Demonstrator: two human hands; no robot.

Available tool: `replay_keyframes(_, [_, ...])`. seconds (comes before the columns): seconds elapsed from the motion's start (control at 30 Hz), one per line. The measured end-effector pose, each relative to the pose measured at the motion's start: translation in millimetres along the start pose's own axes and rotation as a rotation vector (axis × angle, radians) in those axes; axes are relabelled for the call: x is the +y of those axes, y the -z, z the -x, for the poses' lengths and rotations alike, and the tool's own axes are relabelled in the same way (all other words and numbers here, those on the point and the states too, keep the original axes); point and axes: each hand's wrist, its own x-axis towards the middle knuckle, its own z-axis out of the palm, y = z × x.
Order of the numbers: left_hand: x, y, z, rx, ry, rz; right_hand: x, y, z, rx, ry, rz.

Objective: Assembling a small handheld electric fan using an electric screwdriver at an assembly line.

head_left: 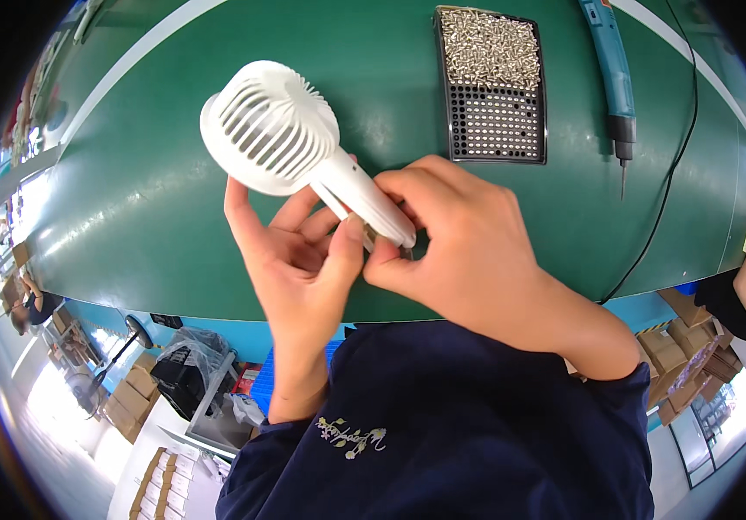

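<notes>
A white handheld fan (282,121) with a slatted round grille is held over the green table, its head to the upper left and its handle slanting down to the right. My right hand (455,225) closes round the handle's lower end, thumb and forefinger pinching it. My left hand (299,247) supports the fan from below, its thumb pressed against the handle near a narrow white strip that stands apart from it. Between the two thumbs sits a small piece, mostly hidden, which I cannot make out.
Beyond my right hand lies a black tray (540,130) with many small silver screws (490,48), some standing in its rows of holes. A teal electric screwdriver (611,69) lies to its right, beside a black cable (672,169). People and cardboard boxes (134,390) show past the green table (147,234).
</notes>
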Motion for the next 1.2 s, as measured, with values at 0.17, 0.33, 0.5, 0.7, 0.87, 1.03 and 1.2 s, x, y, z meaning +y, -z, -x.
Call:
replay_keyframes(0.17, [3.5,5.3,0.2,-0.036,0.048,0.068,1.7,0.8,-2.3,-0.023,-0.002,-0.105])
replay_keyframes(0.33, [5.4,4.5,-0.1,0.004,0.088,0.055,-1.5,-0.2,0.6,-0.012,0.040,-0.052])
replay_keyframes(0.5, [5.0,-8.9,-1.4,0.115,-0.040,0.009,-5.4,-8.7,-0.8,0.082,0.145,0.025])
replay_keyframes(0.7, [-2.6,-6.4,-4.9,0.149,-0.132,-0.037,-5.9,-10.9,-3.5,0.109,0.142,0.024])
replay_keyframes(0.87, [1.8,-4.4,1.5,0.134,-0.073,0.136,-9.1,-8.6,-1.9,0.147,0.173,0.048])
replay_keyframes(1.03, [6.6,1.4,5.5,0.050,-0.083,0.256,-16.1,2.7,2.7,0.124,0.229,0.180])
replay_keyframes(1.2, [5.4,-3.6,8.2,0.148,-0.107,0.270,-13.9,10.0,-1.1,0.034,0.249,0.165])
